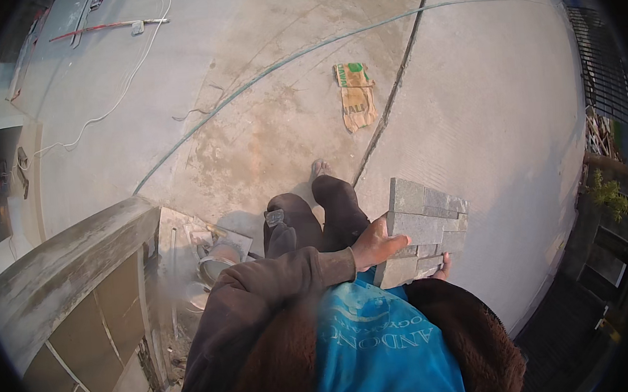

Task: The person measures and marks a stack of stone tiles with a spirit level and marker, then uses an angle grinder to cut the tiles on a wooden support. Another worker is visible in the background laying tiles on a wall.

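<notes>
A grey stone cladding panel (427, 224), made up of staggered rectangular strips, is held up in front of my body, tilted. My left hand (378, 245) grips its left edge, with the thumb lying over the front face. At the lower right edge of the panel is my right hand (444, 266); only its fingertips show, curled round from behind, and the rest is hidden by the panel.
A torn brown paper sack (356, 97) lies on the concrete floor ahead. A green hose (269, 69) runs across the floor, and a white cable (128, 85) trails at the left. Close on my left stands a low wall (72, 275), with a bucket (220, 261) beside it.
</notes>
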`<move>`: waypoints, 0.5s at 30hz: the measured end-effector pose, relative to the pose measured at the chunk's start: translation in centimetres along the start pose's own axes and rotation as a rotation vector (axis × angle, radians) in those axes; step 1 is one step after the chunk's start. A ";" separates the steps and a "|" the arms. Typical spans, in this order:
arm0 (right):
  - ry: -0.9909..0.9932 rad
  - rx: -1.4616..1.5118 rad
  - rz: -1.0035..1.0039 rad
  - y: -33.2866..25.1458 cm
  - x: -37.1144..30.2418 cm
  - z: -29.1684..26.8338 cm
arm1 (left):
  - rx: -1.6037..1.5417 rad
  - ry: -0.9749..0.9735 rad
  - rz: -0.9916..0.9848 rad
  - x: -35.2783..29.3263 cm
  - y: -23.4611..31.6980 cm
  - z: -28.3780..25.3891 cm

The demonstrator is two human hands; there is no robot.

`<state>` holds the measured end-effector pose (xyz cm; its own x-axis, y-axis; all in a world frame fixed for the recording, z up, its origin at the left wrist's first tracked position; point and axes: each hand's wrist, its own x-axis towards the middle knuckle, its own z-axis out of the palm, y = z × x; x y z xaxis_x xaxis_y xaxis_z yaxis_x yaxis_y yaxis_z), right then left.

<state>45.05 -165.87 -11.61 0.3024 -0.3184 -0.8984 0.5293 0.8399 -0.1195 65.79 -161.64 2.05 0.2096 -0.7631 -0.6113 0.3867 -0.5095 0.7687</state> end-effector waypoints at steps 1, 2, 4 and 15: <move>-0.026 -0.028 0.006 -0.4 0.5 4.2 | -0.029 0.027 -0.005 1.0 3.2 -1.4; -0.087 -0.018 0.056 -0.7 3.6 7.8 | -0.012 0.066 0.041 3.2 5.3 -3.2; -0.210 -0.015 0.105 -1.2 6.7 13.8 | 0.016 0.121 0.120 6.3 9.4 -6.9; -0.221 -0.047 -0.075 0.1 13.3 58.0 | -0.087 0.108 0.193 20.1 44.5 -29.5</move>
<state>95.05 -195.51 0.91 0.4324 -0.4646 -0.7728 0.5210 0.8282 -0.2064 113.73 -187.91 18.42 0.3802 -0.7937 -0.4749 0.4053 -0.3185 0.8569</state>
